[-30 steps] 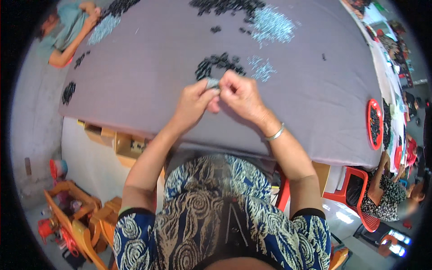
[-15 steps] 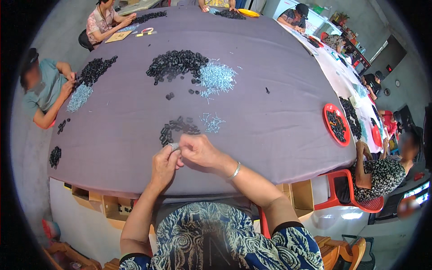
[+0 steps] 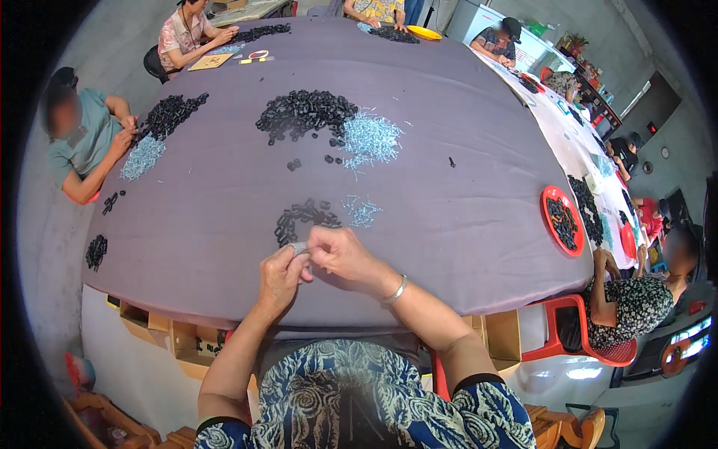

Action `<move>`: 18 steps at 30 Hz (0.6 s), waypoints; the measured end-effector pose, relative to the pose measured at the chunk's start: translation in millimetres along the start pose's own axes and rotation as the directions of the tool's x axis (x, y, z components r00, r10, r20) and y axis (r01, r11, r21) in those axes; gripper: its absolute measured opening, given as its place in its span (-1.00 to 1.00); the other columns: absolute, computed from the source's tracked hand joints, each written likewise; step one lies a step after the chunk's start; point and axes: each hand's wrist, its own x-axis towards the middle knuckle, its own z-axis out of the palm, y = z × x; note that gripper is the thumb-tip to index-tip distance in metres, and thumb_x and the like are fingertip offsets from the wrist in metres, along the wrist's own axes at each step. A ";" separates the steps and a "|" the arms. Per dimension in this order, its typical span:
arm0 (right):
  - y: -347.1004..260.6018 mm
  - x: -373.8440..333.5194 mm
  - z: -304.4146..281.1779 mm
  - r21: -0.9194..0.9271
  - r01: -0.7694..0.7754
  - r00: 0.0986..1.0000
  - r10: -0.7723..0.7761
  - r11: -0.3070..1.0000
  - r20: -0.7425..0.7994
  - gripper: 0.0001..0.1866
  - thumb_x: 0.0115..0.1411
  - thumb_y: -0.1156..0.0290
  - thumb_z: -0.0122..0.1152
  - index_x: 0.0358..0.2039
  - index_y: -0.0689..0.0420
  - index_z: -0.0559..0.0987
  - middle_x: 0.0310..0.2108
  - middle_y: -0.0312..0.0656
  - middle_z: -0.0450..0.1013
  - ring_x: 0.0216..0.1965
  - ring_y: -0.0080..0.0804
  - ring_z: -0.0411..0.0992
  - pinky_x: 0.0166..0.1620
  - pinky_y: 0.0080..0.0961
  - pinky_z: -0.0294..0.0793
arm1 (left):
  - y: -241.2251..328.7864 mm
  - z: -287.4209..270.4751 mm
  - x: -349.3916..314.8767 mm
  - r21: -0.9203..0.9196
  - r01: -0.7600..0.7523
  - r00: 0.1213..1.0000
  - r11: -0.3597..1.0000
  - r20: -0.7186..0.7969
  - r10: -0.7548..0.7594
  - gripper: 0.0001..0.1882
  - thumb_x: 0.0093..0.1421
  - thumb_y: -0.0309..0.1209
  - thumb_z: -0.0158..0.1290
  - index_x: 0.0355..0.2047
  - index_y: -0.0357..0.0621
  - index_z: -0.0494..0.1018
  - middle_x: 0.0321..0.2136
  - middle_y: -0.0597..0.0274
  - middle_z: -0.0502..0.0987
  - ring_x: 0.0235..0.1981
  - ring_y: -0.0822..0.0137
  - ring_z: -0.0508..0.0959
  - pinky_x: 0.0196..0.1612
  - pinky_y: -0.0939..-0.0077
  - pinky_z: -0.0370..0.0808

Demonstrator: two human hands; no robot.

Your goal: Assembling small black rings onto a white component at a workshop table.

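Just beyond the hands, a small heap of black parts (image 3: 303,219) and a scatter of pale blue pins (image 3: 362,210) lie on the grey table (image 3: 464,217); a larger black pile (image 3: 303,114) sits farther off, and a red tray (image 3: 562,220) lies at the right edge. Both the left hand (image 3: 280,275) and right hand (image 3: 338,254) pinch one small greyish piece (image 3: 300,247) between their fingertips, over the table's near edge. Its shape is too small to tell.
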 end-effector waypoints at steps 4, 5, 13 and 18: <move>1.1 -0.5 1.3 0.164 -0.090 0.995 0.082 0.982 0.055 -0.88 0.12 0.55 0.02 -0.55 0.18 0.35 -0.69 -0.33 0.37 -0.67 -0.68 0.33 -0.65 -0.64 0.33 | 0.5 -2.1 -0.9 -0.036 0.010 1.000 0.999 0.028 -0.009 -0.89 0.20 -0.53 -0.03 -0.38 -0.33 0.48 -0.57 0.22 0.50 -0.61 0.46 0.54 -0.59 0.63 0.44; 3.0 -0.4 1.4 0.202 -0.091 0.995 0.080 0.975 0.063 -0.87 0.13 0.54 0.01 -0.55 0.18 0.35 -0.68 -0.36 0.38 -0.67 -0.71 0.33 -0.67 -0.69 0.33 | 1.7 -2.1 -0.8 -0.030 0.012 0.999 0.999 0.039 -0.010 -0.88 0.20 -0.53 -0.03 -0.36 -0.33 0.48 -0.57 0.22 0.51 -0.61 0.47 0.54 -0.58 0.63 0.44; 14.0 1.4 -2.6 0.385 -0.181 0.978 0.125 0.905 0.166 -0.89 0.18 0.53 0.01 -0.50 0.16 0.37 -0.59 -0.36 0.38 -0.65 -0.71 0.32 -0.64 -0.71 0.36 | -2.2 -3.8 -0.4 -0.149 0.065 0.996 0.987 0.076 -0.054 -0.85 0.24 -0.48 -0.06 -0.36 -0.33 0.46 -0.55 0.25 0.52 -0.59 0.47 0.55 -0.53 0.64 0.49; 16.6 2.6 -2.7 0.391 -0.187 0.978 0.134 0.901 0.158 -0.91 0.16 0.55 0.03 -0.48 0.16 0.38 -0.59 -0.35 0.38 -0.66 -0.72 0.31 -0.65 -0.74 0.34 | -9.2 -2.3 0.3 -0.284 0.125 0.991 0.950 0.083 -0.106 -0.86 0.23 -0.50 -0.04 -0.34 -0.34 0.47 -0.55 0.23 0.52 -0.58 0.46 0.55 -0.52 0.62 0.51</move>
